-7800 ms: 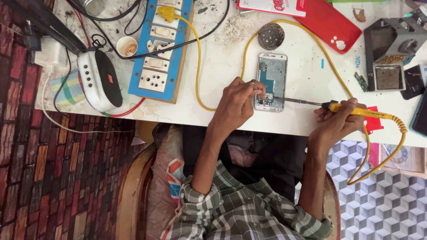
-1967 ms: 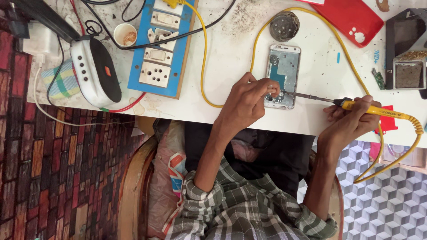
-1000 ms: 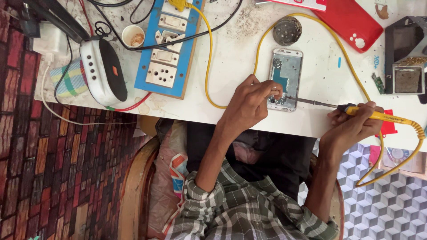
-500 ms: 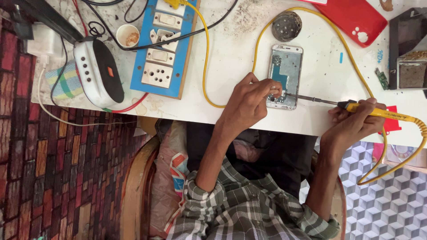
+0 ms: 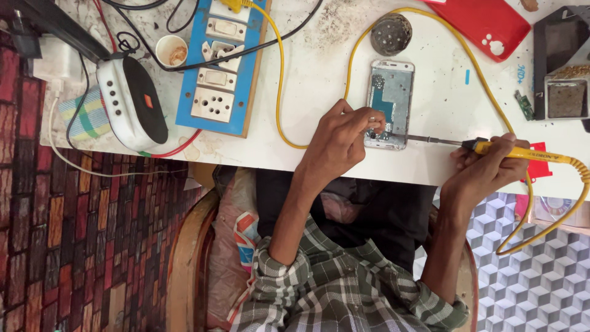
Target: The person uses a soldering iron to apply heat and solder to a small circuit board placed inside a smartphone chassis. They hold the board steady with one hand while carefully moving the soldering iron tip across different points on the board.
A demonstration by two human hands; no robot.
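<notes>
Left hand stays pinched at the opened phone's lower edge; right hand, at 3 o'clock, keeps gripping the yellow soldering iron, tip unmoved.

This is a small phone repair workbench, the kind found in a repair stall or workshop. A scuffed, stained white table carries an opened phone with its back removed and its inner frame exposed. A soldering iron with a yellow handle and a long yellow cord lies across it. A blue switchboard with switches and sockets feeds several cables. Nearby sit a red phone cover, a round dark tip-cleaner tin, a small white cup, a tiny green circuit board and a white speaker. The floor beside it shows a brick pattern.
</notes>
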